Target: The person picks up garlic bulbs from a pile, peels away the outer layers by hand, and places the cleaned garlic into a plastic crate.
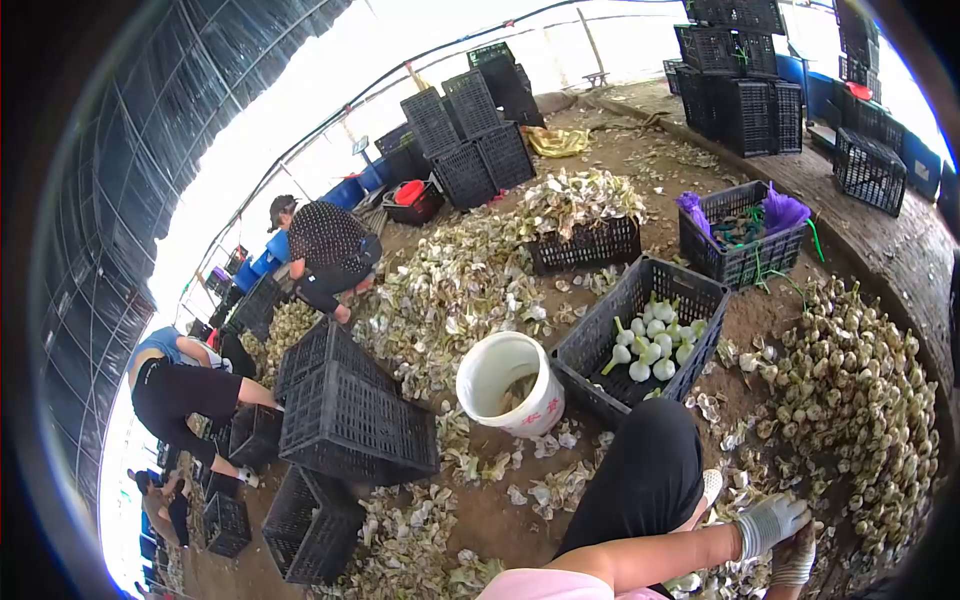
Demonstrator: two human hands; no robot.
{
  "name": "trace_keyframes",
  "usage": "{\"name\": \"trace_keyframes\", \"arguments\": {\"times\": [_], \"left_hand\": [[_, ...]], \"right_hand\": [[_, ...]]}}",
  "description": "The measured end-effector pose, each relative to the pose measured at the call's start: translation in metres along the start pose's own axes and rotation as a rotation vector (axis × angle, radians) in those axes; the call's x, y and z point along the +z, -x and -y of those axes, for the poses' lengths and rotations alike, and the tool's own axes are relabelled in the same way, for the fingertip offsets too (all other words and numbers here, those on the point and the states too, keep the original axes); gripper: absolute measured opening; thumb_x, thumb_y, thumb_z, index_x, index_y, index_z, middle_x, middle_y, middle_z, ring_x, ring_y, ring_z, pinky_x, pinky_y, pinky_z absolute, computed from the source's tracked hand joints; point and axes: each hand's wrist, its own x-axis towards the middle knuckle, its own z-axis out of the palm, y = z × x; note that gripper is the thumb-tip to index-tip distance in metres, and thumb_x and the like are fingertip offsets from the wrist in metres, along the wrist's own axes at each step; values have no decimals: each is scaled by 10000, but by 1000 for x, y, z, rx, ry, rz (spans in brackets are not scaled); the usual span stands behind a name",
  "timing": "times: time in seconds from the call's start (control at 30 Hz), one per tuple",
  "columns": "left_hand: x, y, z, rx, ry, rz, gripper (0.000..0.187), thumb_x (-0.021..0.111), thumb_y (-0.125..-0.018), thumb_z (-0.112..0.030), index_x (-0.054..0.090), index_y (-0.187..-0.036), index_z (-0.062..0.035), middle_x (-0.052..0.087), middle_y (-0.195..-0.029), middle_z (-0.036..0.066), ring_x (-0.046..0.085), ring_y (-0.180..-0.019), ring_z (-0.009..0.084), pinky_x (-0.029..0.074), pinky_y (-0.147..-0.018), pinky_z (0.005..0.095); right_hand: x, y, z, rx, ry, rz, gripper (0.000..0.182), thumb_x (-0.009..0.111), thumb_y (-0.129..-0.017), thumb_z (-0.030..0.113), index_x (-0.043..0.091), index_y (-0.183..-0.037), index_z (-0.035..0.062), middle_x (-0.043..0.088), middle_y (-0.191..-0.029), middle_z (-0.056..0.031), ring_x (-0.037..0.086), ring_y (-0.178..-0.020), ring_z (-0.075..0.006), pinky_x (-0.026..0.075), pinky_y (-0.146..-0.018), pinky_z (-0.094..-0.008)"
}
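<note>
My left hand (773, 525), in a pale knit glove, reaches in from the left at the lower right of the head view. Close below it, and partly overlapped by it, is my right hand (795, 560) in a soiled glove. Both hands look closed and meet at the fingers; whatever lies between them is hidden. They are low over garlic skins, beside a big heap of unpeeled garlic bulbs (850, 400). Ahead of my knee, several clean white garlic bulbs (655, 345) with short green stems lie in a black plastic crate (577, 362).
A white bucket (545, 410) stands left of the crate. Another crate (745, 262) holds purple netting (785, 212). Garlic peelings (450, 290) cover the ground. Crates (355, 420) are stacked at left, near a crouching person (325, 245) and a bending person (185, 385). More crates (740, 110) stand behind.
</note>
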Motion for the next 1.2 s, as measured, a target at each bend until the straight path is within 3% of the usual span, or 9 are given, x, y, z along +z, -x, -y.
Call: {"name": "trace_keyframes", "arguments": {"times": [0.43, 0.5, 0.6, 0.67, 0.7, 0.77, 0.87, 0.97, 1.2], "left_hand": [[-55, -28, 0, 457, -159, 237, 229, 604, -678, -202, 630, -903, -169, 567, -1006, 60, 546, -933, 232, 410, -849, 383], [-70, -33, -1, 398, -28, 195, 225, 617, -649, -189, 636, -871, -150, 584, -927, 60, 571, -894, 225, 448, -785, 350], [-71, -45, -2, 285, 26, 426, 242, 635, -587, -126, 610, -819, -64, 581, -839, 107, 576, -854, 288, 469, -729, 367], [-84, -42, 3, 156, 383, 339, 471, 725, -559, -202, 564, -967, -31, 567, -871, 168, 542, -838, 348, 444, -772, 404], [-84, -41, 3, 113, 419, 267, 461, 741, -594, -235, 563, -960, -20, 573, -848, 139, 547, -761, 299, 460, -707, 359], [-70, -24, 6, -302, 843, 250, 396, 700, -691, -299, 566, -951, -33, 583, -772, 85, 549, -613, 211, 456, -539, 297], [-60, -16, 16, -1068, 1685, 490, 476, 609, -756, -494, 571, -939, -56, 586, -659, 38, 512, -443, 121, 355, -353, 212], [-58, -19, 12, -949, 1829, 532, 518, 606, -760, -512, 555, -991, -51, 608, -797, 73, 592, -611, 170, 444, -428, 242], [-53, -11, -24, -618, 1114, 338, 735, 750, -709, -200, 322, -1280, -26, 454, -1167, 103, 520, -969, 176, 509, -745, 279]], "right_hand": [[-18, 23, -7, 68, -295, -202, 296, 595, -816, 214, 551, -1060, 51, 570, -1087, -70, 531, -1007, -215, 457, -863, -362], [-15, 21, -11, -42, 30, -72, 255, 544, -847, 167, 546, -1058, 24, 570, -1086, -77, 531, -1005, -204, 454, -865, -322], [18, 41, -1, 78, -270, 95, 188, 563, -828, 148, 576, -970, 25, 593, -951, -101, 563, -880, -180, 477, -763, -304], [71, 53, 12, -66, -27, -150, 162, 562, -822, 204, 618, -860, 56, 619, -844, -37, 576, -796, -144, 467, -697, -277], [39, 55, 14, -112, 703, -101, 149, 569, -809, 153, 620, -900, 47, 612, -783, -8, 554, -734, -104, 449, -665, -243], [77, 59, 20, -85, 471, -176, 171, 598, -791, 130, 612, -934, 37, 606, -777, -3, 527, -697, -84, 439, -634, -239], [87, 70, 24, -263, 784, -168, 203, 652, -757, 90, 598, -942, 24, 612, -783, -25, 529, -700, -80, 446, -613, -246], [82, 70, 24, -227, 642, -231, 158, 606, -779, 22, 584, -935, 17, 604, -791, -19, 517, -689, -83, 444, -613, -243], [39, 57, 18, -365, 393, -398, 202, 553, -782, -49, 576, -974, 9, 597, -878, -15, 526, -771, -93, 451, -695, -241]]}}
